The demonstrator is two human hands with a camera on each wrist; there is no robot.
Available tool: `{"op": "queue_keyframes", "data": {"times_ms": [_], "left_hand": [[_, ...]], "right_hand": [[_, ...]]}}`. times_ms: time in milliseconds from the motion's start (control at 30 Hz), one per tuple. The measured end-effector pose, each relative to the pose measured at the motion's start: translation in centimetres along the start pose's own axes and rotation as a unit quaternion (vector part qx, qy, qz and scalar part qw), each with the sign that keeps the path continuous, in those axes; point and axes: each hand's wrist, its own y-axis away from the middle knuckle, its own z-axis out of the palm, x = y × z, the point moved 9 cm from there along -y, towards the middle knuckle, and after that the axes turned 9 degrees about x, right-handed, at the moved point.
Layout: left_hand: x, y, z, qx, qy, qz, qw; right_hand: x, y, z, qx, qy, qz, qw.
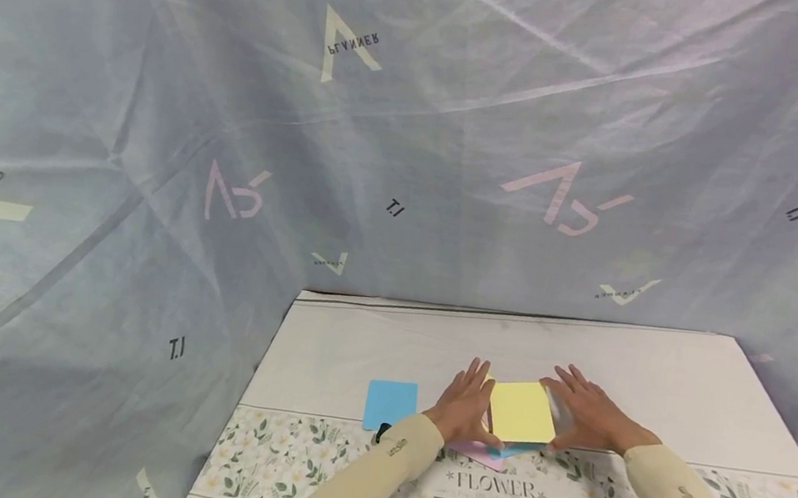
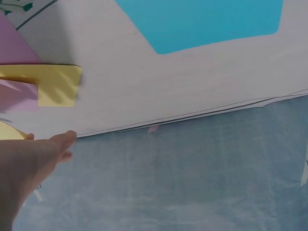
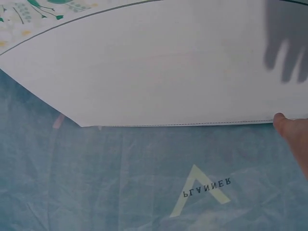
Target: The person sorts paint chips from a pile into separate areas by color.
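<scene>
Both hands hold a yellow paper square [image 1: 523, 413] by its opposite sides. My left hand [image 1: 463, 405] spans its left edge, the thumb near the lower corner and the index finger near the upper one. At the right edge my right hand [image 1: 591, 413] does the same. Beneath the square, partly covered, lie a pink sheet [image 1: 481, 455], a blue sheet [image 1: 516, 450] and, in the left wrist view, a yellow sheet [image 2: 57, 86]. The right wrist view shows only a fingertip of the right hand and a hand's shadow; the paper is out of that frame.
A separate blue square [image 1: 390, 404] lies on the table to the left of my left hand. The white tabletop cover [image 1: 357, 336] has a flowered band printed FLOWER. A grey-blue printed curtain [image 1: 411, 158] hangs behind and along both sides of the table.
</scene>
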Motion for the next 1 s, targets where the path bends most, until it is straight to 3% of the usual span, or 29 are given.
{"op": "queue_keyframes", "data": {"times_ms": [400,1000], "left_hand": [[1.1,-0.8,-0.1,-0.006,-0.001,0.007,1.0000],[3.3,-1.9,0.2,0.003,-0.029,0.026,0.9993]], "right_hand": [[0.3,0.9,-1.0,0.019,0.007,-0.005,1.000],[2.4,2.5,-1.3,0.007,0.017,0.033,0.999]]}}
